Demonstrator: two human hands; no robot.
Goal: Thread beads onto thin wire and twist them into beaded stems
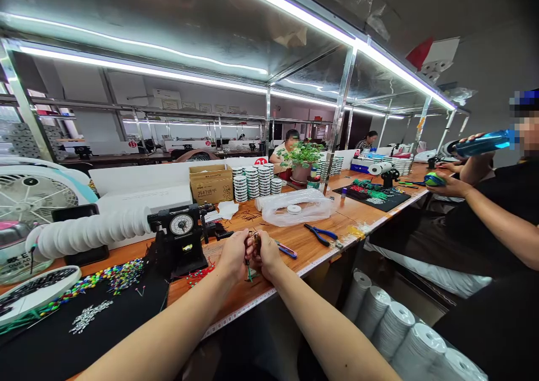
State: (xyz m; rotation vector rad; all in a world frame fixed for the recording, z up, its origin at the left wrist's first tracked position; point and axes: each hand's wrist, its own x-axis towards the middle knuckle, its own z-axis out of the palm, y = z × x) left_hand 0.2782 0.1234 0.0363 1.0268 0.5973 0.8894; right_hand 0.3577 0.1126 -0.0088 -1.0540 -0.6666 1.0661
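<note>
My left hand [232, 253] and my right hand [269, 253] meet above the wooden bench, fingers closed and thumbs close together. Between the fingertips is a small brown, shiny piece [255, 239], mostly covered by the fingers, its kind unclear. A thin green strand [250, 272] hangs below the hands. Left of them stands a black hand-cranked winder [181, 229] with a round dial, and a row of white spools [92, 229] extends from it. A utility knife [287, 250] lies just right of my right hand. Farther right are pliers [322, 235] with blue handles.
Loose coloured beads [126, 274] lie on a black mat [126, 319] at left, near a white fan [33, 187]. Behind are a cardboard box [210, 185], stacked spools [252, 181] and a plastic bag [290, 208]. At right a co-worker's arm [501, 218] reaches over the bench.
</note>
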